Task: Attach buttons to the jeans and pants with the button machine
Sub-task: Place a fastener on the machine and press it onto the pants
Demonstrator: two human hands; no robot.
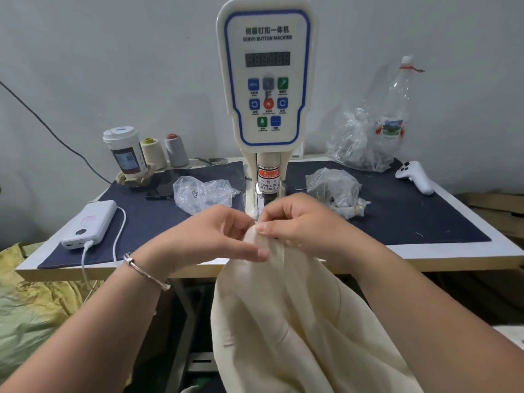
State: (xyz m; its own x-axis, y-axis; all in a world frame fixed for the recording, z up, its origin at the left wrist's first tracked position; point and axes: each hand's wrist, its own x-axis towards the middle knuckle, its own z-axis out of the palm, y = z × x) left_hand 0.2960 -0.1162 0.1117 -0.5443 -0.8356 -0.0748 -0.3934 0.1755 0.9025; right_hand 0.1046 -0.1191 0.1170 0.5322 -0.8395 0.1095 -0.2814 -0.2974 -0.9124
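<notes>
Two hands met at the centre of the frame when I looked in on the feed, both working the top edge of the cream pants (283,321). The left hand (215,239), with a silver bracelet (147,272) on its wrist, had its fingers curled and pinched the fabric from the left side; the right hand (300,219) pinched the same edge from the right, fingertips bent down onto the cloth. The rest of the pants hung down from that grip toward the lower middle of the frame, in front of the table edge. Just behind the hands stood the button machine (266,80), its white control panel filling the upper centre, and its narrow post came down to the table (425,253) right above the knuckles. I could not tell whether the fabric already sat under the machine's head, since the hands hid that spot. A dark mat (397,211) covered the tabletop. On the left side of the frame lay a white power bank (90,224) with a cable plugged in, and behind it a lidded cup (124,150) and two thread cones (164,151). A crumpled plastic bag (198,194) lay left of the post and another bag (334,188) right of it. At the upper right stood a clear plastic bottle (394,114), with a white controller (414,177) just below it.
</notes>
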